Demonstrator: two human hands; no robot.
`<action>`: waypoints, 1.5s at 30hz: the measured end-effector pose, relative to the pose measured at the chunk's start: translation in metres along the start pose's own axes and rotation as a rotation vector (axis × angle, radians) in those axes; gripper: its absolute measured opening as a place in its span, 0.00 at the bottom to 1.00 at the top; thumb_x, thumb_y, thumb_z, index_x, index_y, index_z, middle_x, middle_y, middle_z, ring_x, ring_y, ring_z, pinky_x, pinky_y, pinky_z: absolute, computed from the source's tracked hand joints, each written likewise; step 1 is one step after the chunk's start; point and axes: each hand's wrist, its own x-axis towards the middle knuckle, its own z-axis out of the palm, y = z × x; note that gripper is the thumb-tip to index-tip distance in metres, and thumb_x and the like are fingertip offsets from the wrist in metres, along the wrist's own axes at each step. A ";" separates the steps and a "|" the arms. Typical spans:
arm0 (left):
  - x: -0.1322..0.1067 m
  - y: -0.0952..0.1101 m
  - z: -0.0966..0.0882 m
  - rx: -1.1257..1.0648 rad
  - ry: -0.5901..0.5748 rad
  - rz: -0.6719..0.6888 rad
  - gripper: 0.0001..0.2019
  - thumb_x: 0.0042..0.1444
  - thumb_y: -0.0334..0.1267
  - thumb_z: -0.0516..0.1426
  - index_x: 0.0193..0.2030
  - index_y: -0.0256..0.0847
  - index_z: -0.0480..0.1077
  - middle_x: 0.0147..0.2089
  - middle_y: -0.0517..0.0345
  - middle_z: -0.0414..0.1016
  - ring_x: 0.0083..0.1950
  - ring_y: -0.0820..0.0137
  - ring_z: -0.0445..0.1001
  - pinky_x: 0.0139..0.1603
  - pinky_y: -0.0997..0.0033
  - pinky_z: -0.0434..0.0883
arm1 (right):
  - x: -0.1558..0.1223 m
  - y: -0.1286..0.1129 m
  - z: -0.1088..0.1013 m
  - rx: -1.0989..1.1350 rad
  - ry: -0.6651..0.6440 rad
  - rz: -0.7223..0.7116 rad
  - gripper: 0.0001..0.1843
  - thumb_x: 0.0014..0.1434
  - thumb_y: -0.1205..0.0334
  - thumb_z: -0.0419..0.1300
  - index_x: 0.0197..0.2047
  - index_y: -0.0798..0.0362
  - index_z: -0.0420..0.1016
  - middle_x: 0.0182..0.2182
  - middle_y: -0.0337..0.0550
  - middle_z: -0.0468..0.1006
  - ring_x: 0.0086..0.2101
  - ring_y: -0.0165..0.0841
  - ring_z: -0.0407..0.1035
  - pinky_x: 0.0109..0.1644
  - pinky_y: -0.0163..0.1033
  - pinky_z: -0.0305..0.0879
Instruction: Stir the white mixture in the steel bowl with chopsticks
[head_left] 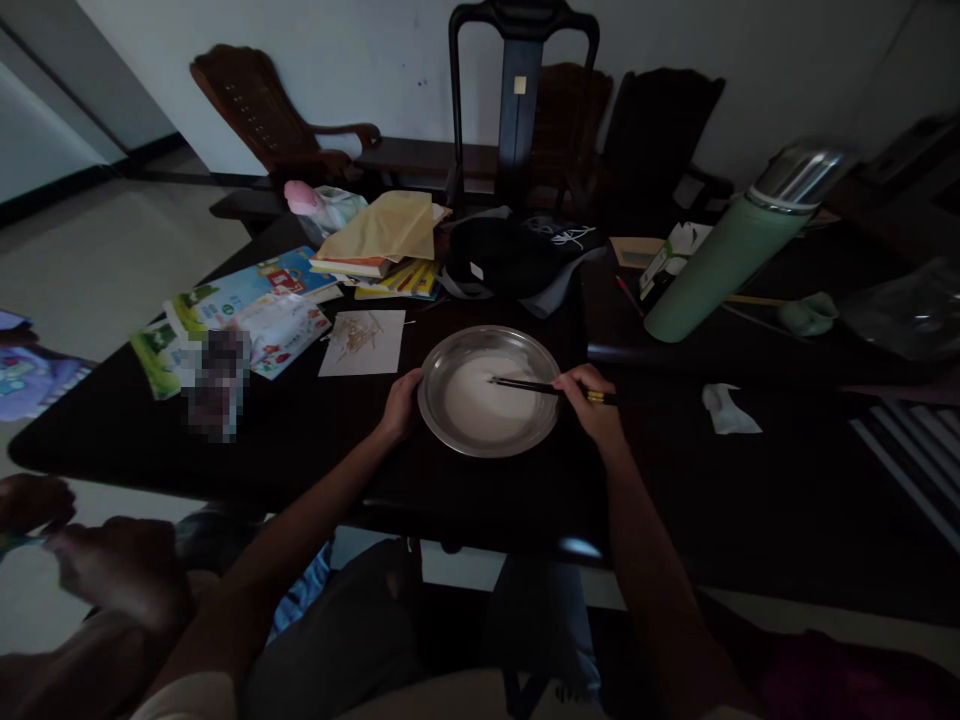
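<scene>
A round metal basin [431, 412] stands on the dark table before me, with a whitish, smooth mixture [480, 405] in its bottom. At its left rim is my left hand [403, 403], closed on the edge; the fingertips are partly hidden. My right hand [589, 395] holds a pair of dark chopsticks [525, 384] with gold bands, over the basin's right rim. Their tips dip into the mixture near its middle. Left of the basin lies a white paper sheet [382, 352] with several thin, pale sticks [358, 335] on it.
Books and a yellow envelope [394, 228] are piled behind, beside a black bag [517, 255]. A green thermos [731, 255] stands at the right, near a crumpled tissue [729, 410]. Picture booklets [247, 285] lie at the left. Another person's hands [112, 560] show at lower left.
</scene>
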 end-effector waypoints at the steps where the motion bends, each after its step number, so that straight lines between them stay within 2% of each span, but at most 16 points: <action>1: 0.000 0.000 0.000 -0.002 0.003 0.002 0.10 0.50 0.39 0.61 0.22 0.38 0.70 0.21 0.63 0.67 0.23 0.74 0.64 0.26 0.74 0.63 | 0.000 0.001 -0.002 0.006 0.059 0.031 0.18 0.64 0.50 0.58 0.25 0.47 0.74 0.25 0.39 0.77 0.32 0.36 0.71 0.41 0.44 0.66; 4: 0.000 0.000 0.001 -0.008 0.000 0.005 0.11 0.51 0.39 0.61 0.22 0.38 0.69 0.20 0.63 0.67 0.22 0.74 0.64 0.26 0.74 0.63 | -0.001 0.001 -0.007 0.060 0.111 0.101 0.23 0.66 0.48 0.54 0.22 0.48 0.70 0.22 0.38 0.73 0.28 0.35 0.69 0.39 0.43 0.66; 9: 0.001 -0.001 0.001 -0.016 0.010 -0.010 0.10 0.50 0.39 0.61 0.22 0.38 0.69 0.20 0.63 0.67 0.23 0.74 0.64 0.25 0.74 0.62 | 0.000 -0.003 0.001 0.034 -0.085 0.013 0.18 0.63 0.48 0.59 0.26 0.47 0.76 0.25 0.39 0.77 0.32 0.37 0.72 0.42 0.44 0.66; 11: 0.001 -0.001 0.000 -0.012 0.009 -0.013 0.11 0.50 0.39 0.61 0.22 0.38 0.69 0.19 0.63 0.66 0.22 0.74 0.63 0.25 0.74 0.62 | 0.001 -0.001 0.000 0.007 -0.029 0.013 0.17 0.63 0.48 0.59 0.26 0.46 0.76 0.26 0.39 0.78 0.33 0.37 0.72 0.42 0.45 0.66; 15: 0.002 -0.001 -0.001 -0.009 -0.002 -0.013 0.10 0.49 0.40 0.61 0.22 0.38 0.70 0.20 0.63 0.67 0.23 0.74 0.63 0.25 0.73 0.62 | 0.000 0.002 -0.006 0.066 0.123 0.091 0.23 0.66 0.48 0.54 0.22 0.47 0.70 0.22 0.38 0.74 0.29 0.35 0.69 0.40 0.43 0.66; 19: 0.002 -0.002 -0.001 -0.011 0.000 -0.009 0.10 0.48 0.40 0.62 0.23 0.38 0.70 0.20 0.63 0.68 0.23 0.73 0.64 0.25 0.74 0.62 | 0.000 -0.002 -0.002 0.078 -0.067 0.052 0.20 0.65 0.48 0.57 0.24 0.47 0.74 0.24 0.38 0.77 0.31 0.35 0.72 0.41 0.43 0.67; 21: 0.002 -0.001 0.000 -0.008 -0.003 -0.003 0.09 0.48 0.41 0.62 0.23 0.38 0.71 0.20 0.62 0.68 0.23 0.73 0.64 0.25 0.74 0.63 | 0.001 -0.003 0.000 0.048 -0.105 0.019 0.17 0.63 0.49 0.60 0.26 0.47 0.76 0.27 0.39 0.79 0.33 0.36 0.72 0.42 0.44 0.67; 25: 0.002 -0.001 0.000 0.003 -0.011 0.005 0.10 0.48 0.42 0.63 0.24 0.38 0.72 0.20 0.62 0.69 0.24 0.73 0.64 0.26 0.74 0.63 | 0.002 0.002 -0.006 0.038 0.099 0.079 0.22 0.65 0.47 0.56 0.23 0.48 0.73 0.24 0.39 0.76 0.30 0.35 0.70 0.40 0.44 0.66; 27: 0.002 -0.002 -0.001 0.005 -0.012 0.003 0.10 0.48 0.42 0.63 0.24 0.37 0.72 0.21 0.62 0.69 0.24 0.73 0.65 0.26 0.74 0.64 | 0.001 0.003 -0.008 0.077 0.127 0.102 0.25 0.66 0.46 0.54 0.20 0.48 0.70 0.21 0.38 0.73 0.28 0.35 0.69 0.39 0.43 0.66; 32: 0.001 -0.001 -0.001 -0.002 0.004 -0.007 0.10 0.49 0.41 0.62 0.23 0.38 0.71 0.20 0.63 0.68 0.23 0.74 0.64 0.25 0.75 0.63 | 0.001 -0.004 -0.002 0.046 -0.099 0.026 0.19 0.63 0.47 0.59 0.25 0.47 0.76 0.26 0.40 0.78 0.33 0.37 0.72 0.42 0.45 0.67; 34: 0.000 0.000 0.000 0.000 0.003 -0.009 0.10 0.50 0.40 0.62 0.23 0.38 0.71 0.20 0.63 0.68 0.23 0.74 0.64 0.25 0.74 0.63 | 0.001 -0.003 -0.002 0.017 -0.041 0.027 0.18 0.63 0.47 0.59 0.26 0.47 0.76 0.26 0.40 0.78 0.33 0.37 0.72 0.42 0.45 0.66; 36: 0.000 0.001 0.001 0.001 0.000 -0.007 0.10 0.50 0.39 0.61 0.22 0.38 0.71 0.20 0.62 0.68 0.23 0.74 0.64 0.26 0.74 0.64 | 0.001 -0.001 -0.005 0.025 0.080 0.066 0.21 0.64 0.46 0.57 0.23 0.47 0.73 0.24 0.39 0.76 0.31 0.36 0.71 0.40 0.44 0.65; 38: 0.000 0.001 0.002 0.000 0.000 -0.008 0.10 0.50 0.39 0.61 0.22 0.38 0.71 0.20 0.62 0.68 0.23 0.74 0.64 0.26 0.74 0.64 | 0.001 0.001 -0.007 0.068 0.140 0.100 0.25 0.65 0.45 0.54 0.21 0.48 0.70 0.21 0.38 0.73 0.28 0.35 0.69 0.38 0.43 0.65; 40: 0.000 0.000 0.001 -0.003 0.003 -0.009 0.10 0.49 0.40 0.61 0.22 0.38 0.71 0.20 0.63 0.68 0.23 0.74 0.64 0.25 0.75 0.63 | 0.000 0.000 -0.007 0.101 0.070 0.101 0.25 0.66 0.45 0.54 0.20 0.48 0.70 0.21 0.38 0.73 0.28 0.35 0.69 0.39 0.43 0.66; 43: 0.001 -0.001 0.001 -0.003 -0.007 0.006 0.10 0.48 0.41 0.62 0.22 0.38 0.70 0.20 0.62 0.68 0.23 0.74 0.63 0.25 0.74 0.63 | 0.000 -0.002 -0.002 0.085 -0.095 0.045 0.20 0.64 0.47 0.57 0.25 0.47 0.75 0.25 0.39 0.77 0.32 0.36 0.72 0.41 0.44 0.67; 45: 0.001 -0.001 0.000 -0.003 -0.014 0.014 0.10 0.48 0.41 0.62 0.23 0.38 0.71 0.20 0.62 0.69 0.24 0.73 0.64 0.26 0.74 0.63 | 0.001 -0.002 -0.001 0.050 -0.081 0.021 0.16 0.63 0.49 0.59 0.27 0.47 0.77 0.27 0.40 0.78 0.34 0.37 0.72 0.42 0.44 0.67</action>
